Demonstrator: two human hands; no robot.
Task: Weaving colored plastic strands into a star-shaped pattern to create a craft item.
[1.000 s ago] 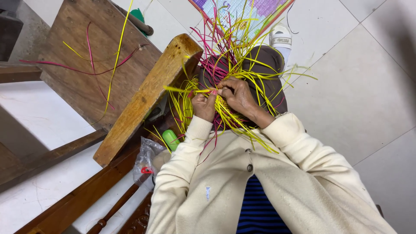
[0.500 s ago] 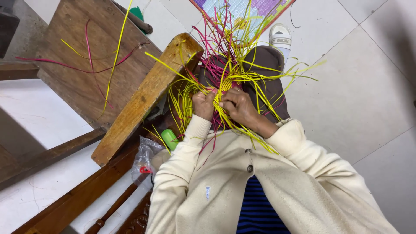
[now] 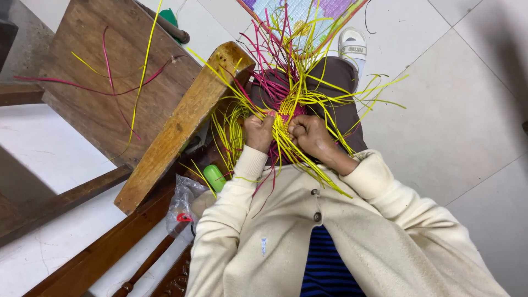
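Both hands — left hand (image 3: 258, 131), right hand (image 3: 309, 135) — are pinching yellow strips (image 3: 308, 99) tight, bracing the weave (image 3: 287, 105) on the lap.

A: Cam setup?
B: One view only, head-worn, looking steeply down the wearer's front at lap and tiled floor (image 3: 467, 110).
A: How close?
B: Close. Hands mid-frame, cream sleeves (image 3: 385, 220) fill the bottom. No 2nd view, so no overlap.
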